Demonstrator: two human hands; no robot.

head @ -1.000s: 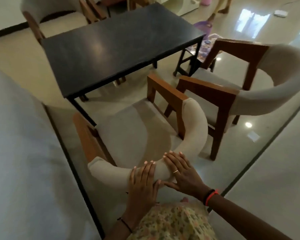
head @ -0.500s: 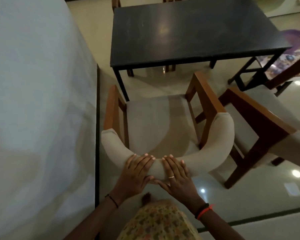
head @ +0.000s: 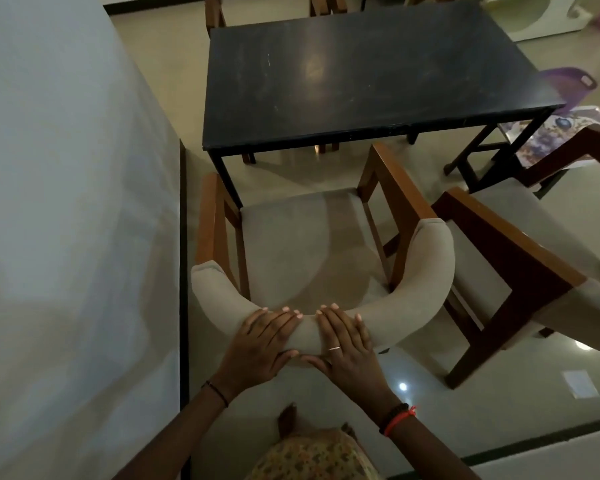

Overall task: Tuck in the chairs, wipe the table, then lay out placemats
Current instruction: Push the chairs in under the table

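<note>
A beige cushioned chair (head: 302, 244) with wooden arms stands right in front of me, facing the black table (head: 368, 74). Its front edge sits just short of the table's near edge. My left hand (head: 260, 341) and my right hand (head: 343, 344) lie side by side on the middle of the chair's curved padded backrest, fingers wrapped over its top. The table top is bare and dark, with faint smears.
A white wall (head: 66, 237) runs close along the chair's left side. A second chair (head: 520, 258) stands askew at the right, nearly touching the first. Behind it a stool holds patterned mats (head: 548, 140) and a purple tub (head: 568, 81). More chairs stand at the table's far side.
The view has swung so the chair and table now face me squarely. The chair sits closer to the table's near edge. Both hands stay on the backrest.
</note>
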